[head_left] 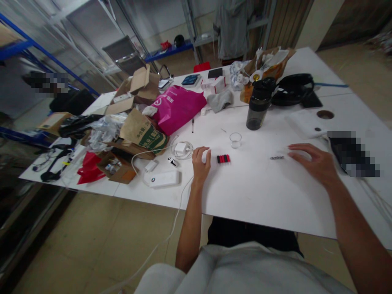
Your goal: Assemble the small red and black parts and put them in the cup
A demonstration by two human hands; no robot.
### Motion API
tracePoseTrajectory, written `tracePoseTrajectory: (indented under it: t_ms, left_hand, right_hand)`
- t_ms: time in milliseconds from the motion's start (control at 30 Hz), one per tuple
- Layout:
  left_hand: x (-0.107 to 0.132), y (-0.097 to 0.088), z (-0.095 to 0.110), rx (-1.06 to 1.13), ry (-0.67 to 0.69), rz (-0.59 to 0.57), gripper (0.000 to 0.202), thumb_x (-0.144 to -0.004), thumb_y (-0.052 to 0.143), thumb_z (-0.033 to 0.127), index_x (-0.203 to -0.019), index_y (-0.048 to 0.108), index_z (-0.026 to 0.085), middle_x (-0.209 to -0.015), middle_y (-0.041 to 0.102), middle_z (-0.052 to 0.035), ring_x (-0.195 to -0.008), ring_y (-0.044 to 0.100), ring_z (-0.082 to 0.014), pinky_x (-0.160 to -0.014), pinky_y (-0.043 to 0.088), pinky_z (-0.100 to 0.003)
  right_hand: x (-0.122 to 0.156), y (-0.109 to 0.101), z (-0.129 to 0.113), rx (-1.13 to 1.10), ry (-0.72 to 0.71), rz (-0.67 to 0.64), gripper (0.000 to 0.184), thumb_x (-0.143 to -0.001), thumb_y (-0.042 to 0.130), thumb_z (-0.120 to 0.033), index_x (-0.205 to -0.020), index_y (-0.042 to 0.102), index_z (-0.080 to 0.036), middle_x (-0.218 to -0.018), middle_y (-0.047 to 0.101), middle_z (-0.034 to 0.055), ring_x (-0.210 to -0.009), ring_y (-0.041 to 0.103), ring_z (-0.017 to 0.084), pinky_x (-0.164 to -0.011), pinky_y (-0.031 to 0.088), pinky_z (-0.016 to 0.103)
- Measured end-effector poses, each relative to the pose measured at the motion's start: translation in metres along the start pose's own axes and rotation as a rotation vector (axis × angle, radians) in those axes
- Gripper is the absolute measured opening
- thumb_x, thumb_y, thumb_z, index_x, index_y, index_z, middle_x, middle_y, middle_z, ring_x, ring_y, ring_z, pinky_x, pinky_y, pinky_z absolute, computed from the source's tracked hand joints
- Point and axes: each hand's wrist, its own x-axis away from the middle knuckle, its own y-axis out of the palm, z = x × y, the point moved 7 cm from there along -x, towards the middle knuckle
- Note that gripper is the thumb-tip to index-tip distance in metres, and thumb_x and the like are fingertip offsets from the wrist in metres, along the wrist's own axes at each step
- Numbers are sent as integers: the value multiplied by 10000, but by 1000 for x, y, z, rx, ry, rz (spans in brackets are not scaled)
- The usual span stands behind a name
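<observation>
My left hand rests on the white table, fingers curved and thumb apart, with nothing in it. Just right of it lies a row of small red and black pieces, side by side. My right hand hovers at the right with thumb and fingers apart and nothing visible between them. Near its fingertips is a small cluster of dark metallic pieces, too small to name. Between the hands and farther back stands a small clear glass cup; it looks empty.
A dark drink bottle stands behind the cup. On the left are a white power bank, a coiled cable with a charger, open cardboard boxes and a magenta bag. A pixelated dark object lies right.
</observation>
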Motion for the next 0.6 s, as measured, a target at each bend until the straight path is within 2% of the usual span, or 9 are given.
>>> tracePoseTrajectory:
  t_ms: [67, 133, 200, 400, 600]
  left_hand:
    - [-1, -4, -2, 20, -32, 45, 322, -1213, 589, 507, -1136, 749, 239, -1105, 783, -119, -1082, 749, -263, -1028, 614, -454]
    - [-1, -7, -6, 30, -77, 93, 322, -1202, 603, 514, -1094, 729, 238, -1051, 765, -97, -989, 735, -235, -942, 629, -408]
    - [-1, -9, -13, 67, -132, 139, 303, -1179, 635, 511, -1087, 719, 235, -1042, 760, -85, -955, 734, -216, -889, 637, -371]
    - [2, -7, -39, 210, -274, 201, 260, -1104, 697, 489, -1080, 697, 231, -1057, 764, -74, -990, 764, -206, -901, 672, -349]
    - [3, -5, -51, 351, -277, 265, 189, -992, 766, 396, -1034, 707, 222, -1057, 738, -71, -1007, 744, -211, -969, 665, -375]
  right_hand:
    - [-1, -7, 7, -50, 71, 125, 437, -886, 903, -672, -1065, 862, -275, -1149, 885, 114, -1083, 826, 338, -1166, 644, 539]
    - [-1, -13, 17, -154, 147, 283, 522, -764, 976, -700, -988, 810, -259, -1033, 864, 123, -952, 809, 324, -1079, 685, 550]
    - [-1, -16, 24, -243, 190, 384, 579, -670, 1020, -700, -945, 763, -261, -977, 844, 118, -906, 799, 321, -1028, 705, 561]
    - [-2, -16, 32, -292, 200, 418, 419, -674, 990, -494, -930, 766, -250, -938, 809, 92, -825, 753, 268, -978, 715, 541]
    - [-1, -18, 40, -199, 135, 404, 261, -751, 925, -420, -927, 827, -254, -996, 844, 108, -920, 779, 297, -1036, 681, 524]
